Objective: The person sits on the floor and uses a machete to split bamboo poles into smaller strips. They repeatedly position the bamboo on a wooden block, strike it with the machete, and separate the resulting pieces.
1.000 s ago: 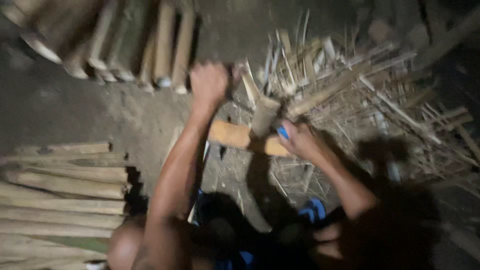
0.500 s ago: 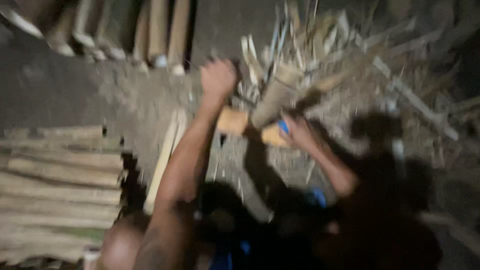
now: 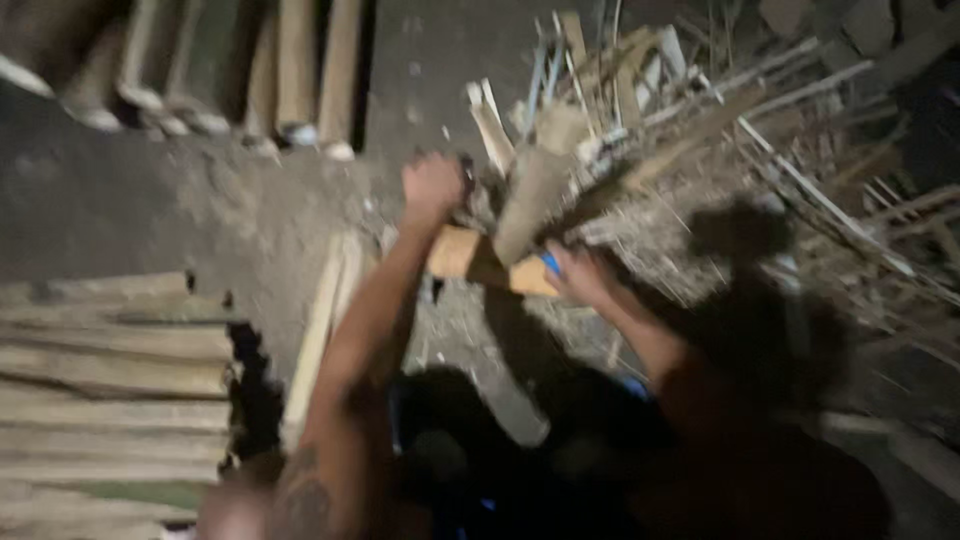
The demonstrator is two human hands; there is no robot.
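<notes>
My left hand (image 3: 432,185) is raised in a fist, closed on a dark tool (image 3: 466,172) that is too blurred to make out. Just to its right a short bamboo piece (image 3: 527,205) stands tilted on a pale wooden block (image 3: 458,252) on the ground. My right hand (image 3: 582,278) grips the lower end of that bamboo piece, against the block. Something small and blue (image 3: 550,263) shows at its fingers.
Split bamboo slats (image 3: 110,360) lie stacked at the left, and one long slat (image 3: 318,330) lies beside my left arm. Thick bamboo poles (image 3: 300,70) lean along the top. A tangled heap of thin strips and offcuts (image 3: 800,170) fills the right. Bare earth floor (image 3: 180,200) lies between.
The view has shifted slightly. Both hands keep their holds, and the bamboo piece now stands a little higher on the block.
</notes>
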